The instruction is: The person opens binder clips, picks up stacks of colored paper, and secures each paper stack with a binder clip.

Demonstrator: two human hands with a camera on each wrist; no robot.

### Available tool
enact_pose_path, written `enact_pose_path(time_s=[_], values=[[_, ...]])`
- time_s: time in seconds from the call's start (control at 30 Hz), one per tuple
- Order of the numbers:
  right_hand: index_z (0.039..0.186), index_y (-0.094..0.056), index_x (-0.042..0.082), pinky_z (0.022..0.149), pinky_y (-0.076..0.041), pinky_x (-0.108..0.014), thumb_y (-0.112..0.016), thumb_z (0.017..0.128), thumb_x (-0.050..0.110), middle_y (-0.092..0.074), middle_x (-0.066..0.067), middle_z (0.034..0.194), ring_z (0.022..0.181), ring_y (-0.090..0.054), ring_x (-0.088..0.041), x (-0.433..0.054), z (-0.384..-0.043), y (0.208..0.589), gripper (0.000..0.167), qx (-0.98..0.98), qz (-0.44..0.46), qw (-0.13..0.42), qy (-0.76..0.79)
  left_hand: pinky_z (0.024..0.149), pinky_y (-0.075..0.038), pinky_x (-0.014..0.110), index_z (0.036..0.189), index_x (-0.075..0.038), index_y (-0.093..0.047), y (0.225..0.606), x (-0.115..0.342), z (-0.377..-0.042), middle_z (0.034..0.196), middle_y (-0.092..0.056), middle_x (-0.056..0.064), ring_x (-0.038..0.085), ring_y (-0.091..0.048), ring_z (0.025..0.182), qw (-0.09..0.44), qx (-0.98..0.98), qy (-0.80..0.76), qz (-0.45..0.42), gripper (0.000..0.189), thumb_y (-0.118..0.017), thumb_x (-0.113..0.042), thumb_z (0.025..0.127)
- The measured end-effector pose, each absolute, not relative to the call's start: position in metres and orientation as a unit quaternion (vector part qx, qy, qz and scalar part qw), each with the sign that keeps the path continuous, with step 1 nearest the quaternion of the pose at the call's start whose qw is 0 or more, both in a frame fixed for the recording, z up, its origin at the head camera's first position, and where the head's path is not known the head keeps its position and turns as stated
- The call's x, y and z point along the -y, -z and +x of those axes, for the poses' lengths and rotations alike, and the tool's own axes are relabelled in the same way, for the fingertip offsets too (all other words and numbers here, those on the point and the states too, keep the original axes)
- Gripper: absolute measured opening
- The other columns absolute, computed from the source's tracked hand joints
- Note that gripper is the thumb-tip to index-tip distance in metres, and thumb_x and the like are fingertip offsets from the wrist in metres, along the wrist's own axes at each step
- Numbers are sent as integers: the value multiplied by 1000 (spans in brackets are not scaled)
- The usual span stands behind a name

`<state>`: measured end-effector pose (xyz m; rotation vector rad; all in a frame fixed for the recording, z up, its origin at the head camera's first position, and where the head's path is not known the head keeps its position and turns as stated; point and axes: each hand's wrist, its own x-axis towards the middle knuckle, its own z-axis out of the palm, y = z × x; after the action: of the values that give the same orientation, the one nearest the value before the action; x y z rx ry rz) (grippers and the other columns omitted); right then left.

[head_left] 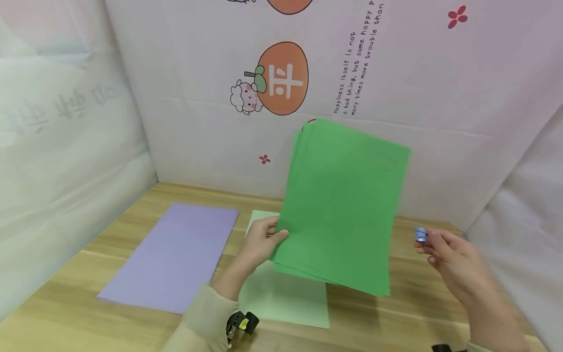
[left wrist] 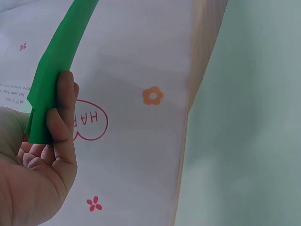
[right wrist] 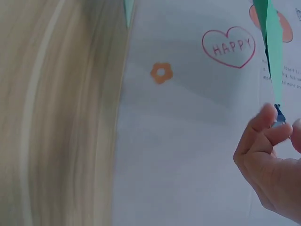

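My left hand pinches several green paper sheets by their left edge, holding them raised and slightly fanned above the table. In the left wrist view the sheets are seen nearly edge-on between thumb and fingers. Off to the right of the sheets, my right hand pinches a small blue binder clip between thumb and fingers. The head view shows the clip apart from the paper. In the right wrist view the clip is partly hidden by the fingertips.
A purple paper stack lies on the left of the wooden table. Pale green paper lies in the middle, partly beneath the raised sheets. A printed white cloth hangs behind, with white cloth at both sides.
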<state>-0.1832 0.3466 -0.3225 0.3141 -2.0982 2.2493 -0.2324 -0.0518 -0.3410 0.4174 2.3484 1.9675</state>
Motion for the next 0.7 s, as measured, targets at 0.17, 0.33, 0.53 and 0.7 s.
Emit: enact_pose_path(time_s=[0.17,0.33,0.53,0.7], values=[[112,-62,11,59,-40,-18,-46,106,23,-59,5,90,77,-52,-5,-329,-187,317,21,667,117,39,-735,74,-61,36,129,3,-61,341,52,-233,112,-72,24,29,-74,88,16,-754,-642,134,32,-60,-2,97],[113,-67,12,60,-44,-17,-50,105,17,-64,4,92,78,-57,-6,-316,-186,309,20,644,115,36,-756,75,-61,36,131,2,-61,340,52,-233,114,-71,24,30,-74,90,8,-748,-648,144,34,-60,-2,97],[112,-71,11,64,-52,-16,-49,104,7,-70,0,92,78,-63,-7,-309,-183,304,24,613,110,39,-782,76,-61,35,132,1,-60,339,54,-230,114,-72,23,29,-74,92,4,-752,-643,147,34,-59,-4,98],[113,-67,5,71,-55,-16,-48,103,0,-72,-5,97,80,-68,-11,-305,-184,300,22,576,128,48,-806,76,-61,36,131,2,-61,334,56,-231,112,-72,23,29,-74,90,-11,-753,-639,154,33,-59,-3,98]])
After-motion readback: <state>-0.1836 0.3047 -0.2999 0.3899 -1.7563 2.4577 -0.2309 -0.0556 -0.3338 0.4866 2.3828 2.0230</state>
